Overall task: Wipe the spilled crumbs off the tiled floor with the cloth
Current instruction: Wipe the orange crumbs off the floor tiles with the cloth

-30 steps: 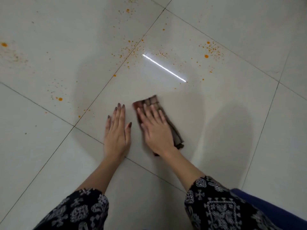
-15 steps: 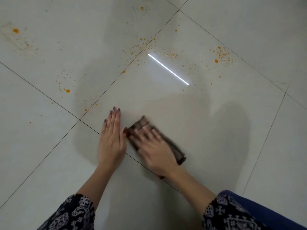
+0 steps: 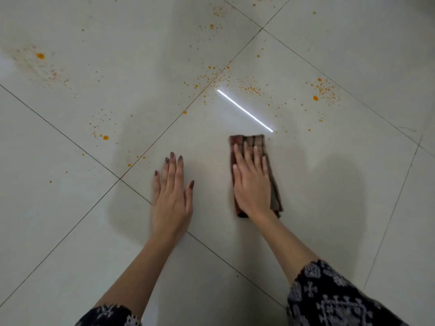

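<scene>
A folded brown checked cloth (image 3: 255,141) lies on the pale tiled floor (image 3: 329,184). My right hand (image 3: 251,182) presses flat on top of it, fingers together, covering its middle. My left hand (image 3: 171,196) rests flat on the bare tile to the left, fingers spread, holding nothing. Orange crumbs (image 3: 249,89) are scattered beyond the cloth near a tile joint. More crumbs lie at the right (image 3: 323,90), at the left (image 3: 103,136) and at the far left (image 3: 40,56).
Dark grout lines (image 3: 164,132) cross the floor diagonally. A bright strip of reflected light (image 3: 244,110) lies just beyond the cloth. My patterned sleeves (image 3: 334,300) fill the lower corners. Soft shadows fall on the tile to the right.
My right hand has slid the cloth to the right and forward, away from my left hand, which it nearly touched half a second ago. The left hand stays planted.
</scene>
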